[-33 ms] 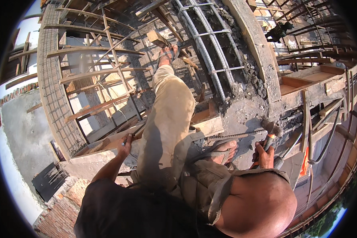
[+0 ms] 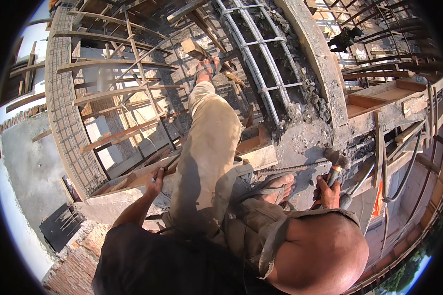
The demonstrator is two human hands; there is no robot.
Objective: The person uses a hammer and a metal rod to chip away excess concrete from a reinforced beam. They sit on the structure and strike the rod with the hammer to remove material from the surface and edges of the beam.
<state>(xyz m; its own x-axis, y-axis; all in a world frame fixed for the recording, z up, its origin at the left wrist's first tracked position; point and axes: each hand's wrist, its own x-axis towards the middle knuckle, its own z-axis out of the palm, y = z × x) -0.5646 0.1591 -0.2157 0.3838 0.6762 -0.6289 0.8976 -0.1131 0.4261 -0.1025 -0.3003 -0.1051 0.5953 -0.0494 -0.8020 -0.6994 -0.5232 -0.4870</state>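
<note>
My right hand (image 2: 328,191) is wrapped round the orange and black handle of a hammer (image 2: 336,158). Its dusty metal head points away from me, over the rough concrete (image 2: 305,147) beside my sandalled right foot (image 2: 276,188). To the left of my outstretched leg, my left hand (image 2: 155,183) is closed at the edge of a wooden formwork board (image 2: 120,195). A small pale piece shows at its fingers, but what it grips cannot be made out. A ribbed steel bar (image 2: 295,167) lies on the concrete between my leg and the hammer.
Ahead, a rebar cage (image 2: 265,51) runs through a formwork trough with rubble beside it. My left foot (image 2: 207,69) is lower, near a wood block (image 2: 194,49). Timber props (image 2: 118,64) cross the drop at left. Another reinforced beam form (image 2: 66,103) and bent bars (image 2: 403,172) flank me.
</note>
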